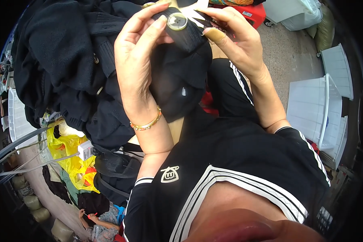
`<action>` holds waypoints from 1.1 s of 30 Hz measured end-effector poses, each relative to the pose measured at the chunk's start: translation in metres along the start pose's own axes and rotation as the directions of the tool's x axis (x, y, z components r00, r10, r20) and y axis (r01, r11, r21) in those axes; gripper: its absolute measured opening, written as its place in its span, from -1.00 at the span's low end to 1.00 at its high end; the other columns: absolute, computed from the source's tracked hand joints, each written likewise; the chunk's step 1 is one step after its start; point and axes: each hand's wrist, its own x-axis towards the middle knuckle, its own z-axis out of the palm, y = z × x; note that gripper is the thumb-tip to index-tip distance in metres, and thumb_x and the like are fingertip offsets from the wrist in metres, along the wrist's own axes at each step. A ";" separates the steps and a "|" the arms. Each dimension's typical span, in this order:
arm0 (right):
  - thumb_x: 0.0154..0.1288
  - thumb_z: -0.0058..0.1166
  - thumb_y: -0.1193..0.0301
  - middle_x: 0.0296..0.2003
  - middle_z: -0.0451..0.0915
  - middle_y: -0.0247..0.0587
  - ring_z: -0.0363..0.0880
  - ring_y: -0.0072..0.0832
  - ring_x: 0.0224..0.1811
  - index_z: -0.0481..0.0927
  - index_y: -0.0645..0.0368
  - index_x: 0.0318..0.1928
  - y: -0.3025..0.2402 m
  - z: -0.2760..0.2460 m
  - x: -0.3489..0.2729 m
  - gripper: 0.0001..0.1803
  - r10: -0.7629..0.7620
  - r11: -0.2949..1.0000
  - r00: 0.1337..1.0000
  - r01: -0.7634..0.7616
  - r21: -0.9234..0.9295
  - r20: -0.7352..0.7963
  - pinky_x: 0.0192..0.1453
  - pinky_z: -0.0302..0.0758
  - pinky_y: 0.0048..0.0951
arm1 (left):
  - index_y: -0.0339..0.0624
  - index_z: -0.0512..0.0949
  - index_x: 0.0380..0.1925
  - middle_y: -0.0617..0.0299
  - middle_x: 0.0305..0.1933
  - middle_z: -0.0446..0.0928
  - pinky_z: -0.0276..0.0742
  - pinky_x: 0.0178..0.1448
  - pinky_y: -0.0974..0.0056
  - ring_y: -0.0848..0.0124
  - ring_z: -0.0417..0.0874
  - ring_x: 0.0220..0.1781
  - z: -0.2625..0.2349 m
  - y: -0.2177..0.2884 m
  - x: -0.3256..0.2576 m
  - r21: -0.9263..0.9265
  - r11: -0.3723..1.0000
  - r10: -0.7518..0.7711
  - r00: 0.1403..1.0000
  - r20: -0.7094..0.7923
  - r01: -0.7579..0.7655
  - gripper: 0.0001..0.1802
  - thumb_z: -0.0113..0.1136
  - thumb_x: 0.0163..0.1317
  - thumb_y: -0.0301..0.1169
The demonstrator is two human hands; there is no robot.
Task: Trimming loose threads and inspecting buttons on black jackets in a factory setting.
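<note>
A piece of black ribbed knit with a large pale-rimmed button is pinched between the thumb and fingers of my left hand. The button faces up beside my left thumb. At the other edge of the knit, my right hand is closed, a tan cover on its thumb. A dark thing shows between its fingers, too small and hidden to name. Pale pointed strips lie between my two hands; I cannot tell what they are. Below, more of the black garment hangs over my lap.
A heap of black knit garments fills the left side. Beneath it are a yellow plastic bag, cables and a white plug box. White plastic bins stand at right, a red box at the back. Another person sits lower left.
</note>
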 end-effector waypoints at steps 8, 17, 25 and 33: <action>0.16 0.25 0.51 -0.33 0.49 -0.24 0.47 -0.48 -0.34 0.60 0.20 0.04 -0.009 -0.009 -0.002 -0.61 -0.074 0.970 0.994 0.089 -0.224 0.074 -0.25 0.42 -0.52 | -0.23 0.60 0.01 0.25 -0.20 0.59 0.56 -0.16 0.52 0.58 0.60 -0.25 0.004 -0.004 -0.002 0.157 0.986 0.049 0.998 0.035 -0.054 -0.70 0.20 0.27 -0.48; 0.14 0.28 0.51 -0.38 0.45 -0.35 0.37 -0.62 -0.40 0.61 0.20 0.06 -0.001 -0.003 -0.004 -0.58 -0.145 0.965 0.989 0.148 -0.218 0.030 -0.37 0.31 -0.60 | -0.23 0.60 0.01 0.26 -0.22 0.59 0.55 -0.17 0.53 0.59 0.60 -0.26 0.007 -0.005 -0.002 0.134 0.989 0.052 0.998 0.046 -0.057 -0.71 0.20 0.27 -0.50; 0.13 0.29 0.49 -0.39 0.45 -0.36 0.36 -0.63 -0.41 0.63 0.17 0.04 -0.015 -0.007 -0.003 -0.60 -0.028 0.950 0.999 0.038 -0.311 0.036 -0.38 0.30 -0.61 | -0.25 0.60 0.00 0.25 -0.22 0.60 0.54 -0.18 0.55 0.59 0.60 -0.26 0.004 -0.008 0.000 0.076 0.996 0.043 0.998 0.049 -0.047 -0.70 0.19 0.26 -0.50; 0.11 0.30 0.52 -0.39 0.48 -0.35 0.38 -0.62 -0.42 0.64 0.20 0.01 -0.002 0.000 -0.002 -0.61 -0.177 0.957 0.984 0.171 -0.233 -0.008 -0.39 0.32 -0.60 | -0.23 0.59 0.01 0.25 -0.20 0.61 0.54 -0.16 0.55 0.59 0.61 -0.24 0.008 -0.008 -0.001 0.133 0.990 0.041 0.998 0.046 -0.047 -0.69 0.20 0.25 -0.51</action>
